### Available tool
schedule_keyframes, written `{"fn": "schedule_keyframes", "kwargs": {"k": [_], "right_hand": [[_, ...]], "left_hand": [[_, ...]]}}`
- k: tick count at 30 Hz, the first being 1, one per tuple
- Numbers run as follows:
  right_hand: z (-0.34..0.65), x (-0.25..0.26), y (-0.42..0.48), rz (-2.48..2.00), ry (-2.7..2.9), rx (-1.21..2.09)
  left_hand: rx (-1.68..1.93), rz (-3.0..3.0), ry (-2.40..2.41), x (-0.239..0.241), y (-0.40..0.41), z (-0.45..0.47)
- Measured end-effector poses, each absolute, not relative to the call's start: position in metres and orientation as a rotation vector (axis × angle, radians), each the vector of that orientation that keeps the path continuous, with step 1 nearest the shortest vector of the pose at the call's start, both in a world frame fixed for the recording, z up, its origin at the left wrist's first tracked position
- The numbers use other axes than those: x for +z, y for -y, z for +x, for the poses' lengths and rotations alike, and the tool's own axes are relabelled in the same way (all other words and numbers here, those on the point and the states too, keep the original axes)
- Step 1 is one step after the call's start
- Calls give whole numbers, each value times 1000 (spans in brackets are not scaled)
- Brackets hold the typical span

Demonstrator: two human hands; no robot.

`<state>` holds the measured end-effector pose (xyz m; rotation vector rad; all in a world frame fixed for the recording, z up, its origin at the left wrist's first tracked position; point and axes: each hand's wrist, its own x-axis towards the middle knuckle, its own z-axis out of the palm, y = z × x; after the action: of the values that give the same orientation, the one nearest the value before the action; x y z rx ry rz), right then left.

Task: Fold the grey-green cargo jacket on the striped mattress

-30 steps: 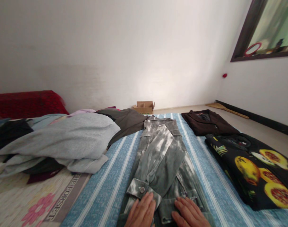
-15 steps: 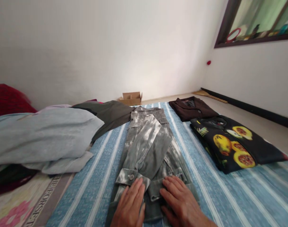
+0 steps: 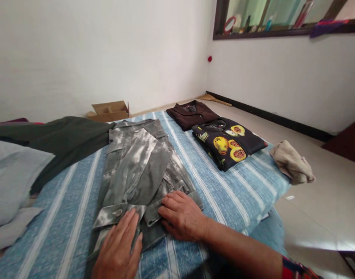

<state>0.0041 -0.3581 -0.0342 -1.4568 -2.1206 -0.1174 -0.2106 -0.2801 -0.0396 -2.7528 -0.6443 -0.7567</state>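
I see my left hand (image 3: 119, 248) lying flat, fingers spread and gripping nothing, on the buttoned cuff at the near end of the grey-green washed denim jacket (image 3: 136, 166), which lies folded lengthwise on the blue-and-white striped bed sheet (image 3: 224, 186). My right hand (image 3: 181, 215) also rests open, palm down, on the other cuff just beside it, holding nothing. Well apart on the sheet's far right lie a folded black shirt printed with yellow fruit (image 3: 228, 141) and a folded dark brown shirt (image 3: 191, 113) touching it, with a brown cardboard box (image 3: 109, 110) by the wall
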Motion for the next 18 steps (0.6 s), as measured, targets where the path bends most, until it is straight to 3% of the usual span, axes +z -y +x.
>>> {"fn": "schedule_keyframes", "kwargs": {"k": [18], "right_hand": [[7,-37,354,-1465,2135,-232]], "left_hand": [[-739,-2703,577,-37,276,-207]]}}
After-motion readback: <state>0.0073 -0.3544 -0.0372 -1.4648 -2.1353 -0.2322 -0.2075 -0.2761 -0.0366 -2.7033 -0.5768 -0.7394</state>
